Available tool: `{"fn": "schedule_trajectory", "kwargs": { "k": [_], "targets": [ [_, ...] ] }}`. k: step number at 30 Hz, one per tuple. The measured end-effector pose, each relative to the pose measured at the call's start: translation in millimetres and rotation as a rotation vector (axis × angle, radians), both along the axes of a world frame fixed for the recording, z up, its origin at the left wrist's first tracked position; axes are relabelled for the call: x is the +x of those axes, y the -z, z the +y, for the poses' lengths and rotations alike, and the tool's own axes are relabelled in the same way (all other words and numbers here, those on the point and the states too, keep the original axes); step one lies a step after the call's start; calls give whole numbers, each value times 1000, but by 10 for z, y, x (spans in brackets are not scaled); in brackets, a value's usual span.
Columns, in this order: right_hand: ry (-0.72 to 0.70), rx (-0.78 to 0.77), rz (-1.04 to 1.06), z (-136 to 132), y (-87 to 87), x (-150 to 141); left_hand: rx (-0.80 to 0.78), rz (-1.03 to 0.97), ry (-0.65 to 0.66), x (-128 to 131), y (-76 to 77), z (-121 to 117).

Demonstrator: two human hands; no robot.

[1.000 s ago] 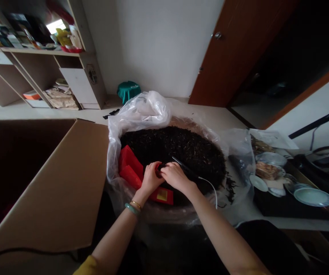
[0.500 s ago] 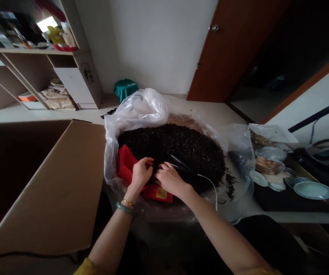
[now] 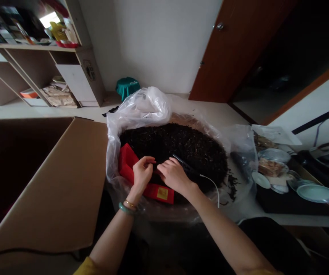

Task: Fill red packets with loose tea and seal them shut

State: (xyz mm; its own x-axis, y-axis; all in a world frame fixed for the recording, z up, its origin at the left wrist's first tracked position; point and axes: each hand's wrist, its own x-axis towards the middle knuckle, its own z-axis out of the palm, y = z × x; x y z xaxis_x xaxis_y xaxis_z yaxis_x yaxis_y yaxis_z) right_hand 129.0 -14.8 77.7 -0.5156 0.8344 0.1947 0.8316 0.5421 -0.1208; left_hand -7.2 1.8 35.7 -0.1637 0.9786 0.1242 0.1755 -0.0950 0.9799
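My left hand is closed, its thumb and fingertips brought together over a heap of dark, dry leaf strips that look like tea. Close to its right, my right hand has its fingers bent and pressed together. Anything between the fingertips of either hand is too small or hidden to make out. A red packet lies left of my left hand. Below the hands rests another red packet with a gold square label. A black tong-like device with a white cord lies just beyond my right hand.
A clear plastic bag surrounds the heap. An open cardboard box stands at left. To the right are dishes and a plastic tub. A teal-covered bin sits by the wall, near a shelf unit.
The whole view has shifted slightly. My right hand has risen a little and now covers part of the black device. The left hand stays pinched in about the same place.
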Motion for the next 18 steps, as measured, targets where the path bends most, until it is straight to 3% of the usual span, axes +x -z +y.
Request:
{"fn": "schedule_trajectory", "kwargs": {
  "k": [7,12,18],
  "targets": [
    [92,-72,74,35,29,14,-56,-83,48,53,37,-4],
    [194,-168,59,65,53,60,-10,-24,101,64,85,-19],
    [45,-216,-77,-34,27,63,-24,-19,103,93,118,-14]
  ]
}}
